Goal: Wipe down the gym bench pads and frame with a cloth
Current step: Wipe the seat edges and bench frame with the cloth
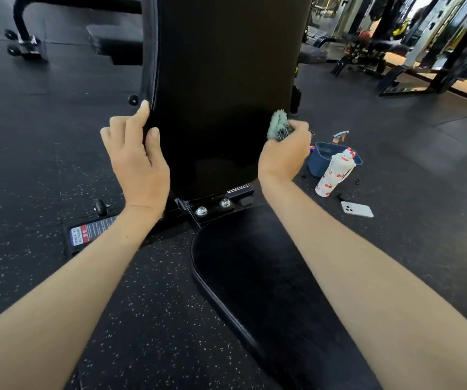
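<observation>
A black gym bench fills the middle of the view: its raised back pad (221,80) stands tilted upward, and its seat pad (269,291) runs toward me. A black frame bracket (215,206) with two shiny bolts joins them. My left hand (136,159) grips the back pad's left edge, thumb on the front face. My right hand (285,153) holds a bunched grey-green cloth (277,123) against the pad's lower right edge.
On the black speckled rubber floor (43,170) to the right stand a blue bucket (318,164), a white patterned bottle (333,173) and a spray bottle (340,135). A phone (356,209) lies flat there. Other benches and racks (395,49) stand farther back.
</observation>
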`<state>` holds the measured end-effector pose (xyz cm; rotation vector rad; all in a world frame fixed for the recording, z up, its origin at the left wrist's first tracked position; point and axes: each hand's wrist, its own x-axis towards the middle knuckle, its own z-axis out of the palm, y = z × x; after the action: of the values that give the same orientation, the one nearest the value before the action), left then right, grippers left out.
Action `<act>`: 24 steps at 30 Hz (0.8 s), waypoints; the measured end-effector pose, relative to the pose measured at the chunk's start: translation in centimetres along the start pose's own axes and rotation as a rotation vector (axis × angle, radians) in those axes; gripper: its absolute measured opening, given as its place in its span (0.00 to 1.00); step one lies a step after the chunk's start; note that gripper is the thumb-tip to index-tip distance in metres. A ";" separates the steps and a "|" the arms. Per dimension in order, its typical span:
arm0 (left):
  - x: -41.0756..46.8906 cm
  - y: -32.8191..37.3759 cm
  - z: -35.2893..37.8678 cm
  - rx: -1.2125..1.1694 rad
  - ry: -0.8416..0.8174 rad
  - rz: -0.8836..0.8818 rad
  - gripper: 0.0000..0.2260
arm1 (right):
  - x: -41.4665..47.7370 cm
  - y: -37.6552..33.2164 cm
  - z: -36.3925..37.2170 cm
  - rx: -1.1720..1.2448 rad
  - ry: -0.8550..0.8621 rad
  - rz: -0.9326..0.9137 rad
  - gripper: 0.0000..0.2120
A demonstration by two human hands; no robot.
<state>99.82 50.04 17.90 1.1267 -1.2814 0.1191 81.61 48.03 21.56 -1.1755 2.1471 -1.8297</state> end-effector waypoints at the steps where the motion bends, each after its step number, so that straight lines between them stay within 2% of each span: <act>1: -0.1 0.3 0.2 0.004 0.015 -0.017 0.15 | 0.2 -0.6 0.7 0.011 0.010 0.014 0.16; 4: -0.3 0.7 0.5 0.013 0.044 -0.040 0.14 | -3.5 -1.8 2.8 0.000 -0.008 -0.067 0.17; 6: -0.2 0.9 0.6 0.010 0.043 -0.062 0.15 | -6.3 -1.7 2.7 -0.017 -0.050 -0.200 0.17; 9: -0.2 1.0 0.3 0.027 0.021 -0.035 0.15 | -6.7 0.8 0.5 -0.141 -0.371 -0.570 0.19; 10: -0.1 0.8 0.2 0.039 0.008 -0.013 0.15 | -6.0 1.7 -0.4 -0.208 -0.485 -0.652 0.19; 11: 0.0 0.6 0.0 0.049 -0.005 0.005 0.15 | -5.0 2.5 -1.1 -0.257 -0.512 -0.667 0.18; 12: 0.0 0.5 0.0 0.055 -0.013 0.012 0.15 | -3.8 3.2 -1.5 -0.252 -0.450 -0.602 0.17; 14: 0.0 0.6 0.1 0.060 0.000 -0.011 0.15 | -1.0 3.5 -2.0 -0.178 -0.225 -0.307 0.15; 16: -0.2 0.8 0.4 0.060 0.027 -0.043 0.15 | 1.1 3.7 -1.6 -0.154 -0.123 -0.091 0.14; 19: -0.3 1.1 0.5 0.046 0.045 -0.050 0.15 | 0.9 4.1 0.3 -0.147 -0.177 -0.032 0.13; 24: -0.3 1.6 0.7 0.043 0.058 -0.087 0.16 | -5.1 2.8 1.8 -0.183 -0.239 -0.013 0.13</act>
<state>98.21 50.47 18.48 1.2062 -1.1815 0.1140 84.77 49.51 16.56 -1.3699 2.2071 -1.4350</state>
